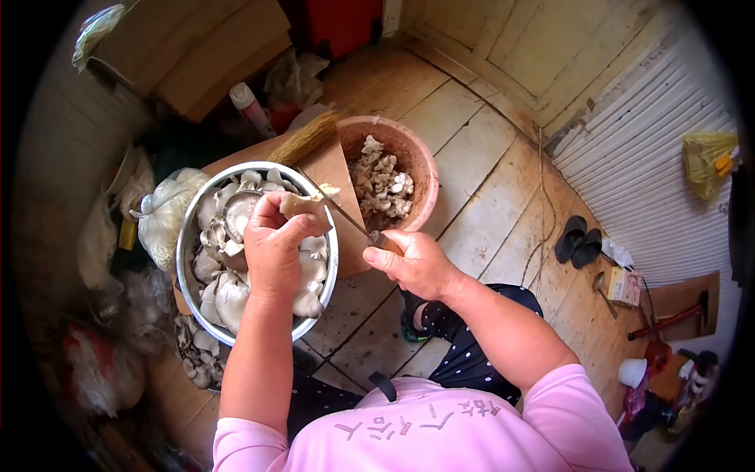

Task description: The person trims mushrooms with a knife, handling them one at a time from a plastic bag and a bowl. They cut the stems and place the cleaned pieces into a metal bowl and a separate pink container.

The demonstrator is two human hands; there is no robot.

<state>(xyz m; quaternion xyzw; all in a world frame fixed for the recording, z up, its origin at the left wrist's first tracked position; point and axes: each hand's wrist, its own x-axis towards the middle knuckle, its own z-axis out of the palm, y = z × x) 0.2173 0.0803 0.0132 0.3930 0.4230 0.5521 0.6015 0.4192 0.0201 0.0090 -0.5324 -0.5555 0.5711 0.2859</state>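
Note:
My left hand [275, 240] is closed on an oyster mushroom [305, 208], held above the right side of a round metal basin [186, 295]. Grey oyster mushrooms [230, 299] fill that basin. In my right hand [421, 263] is the handle of a knife [343, 212], whose blade points up and left, close beside the held mushroom. Beneath the blade lies a brown board [324, 163], with a small pale piece on it near the mushroom. A pinkish-brown tub [426, 185] right of the board contains whitish mushroom trimmings [384, 179].
A straw-coloured brush-like bundle [305, 138] rests at the board's far edge. More mushrooms [198, 354] lie below the basin, and plastic bags [169, 216] crowd the left. Black slippers [580, 242] and a small box [625, 285] are on the tiled floor [487, 197] at right.

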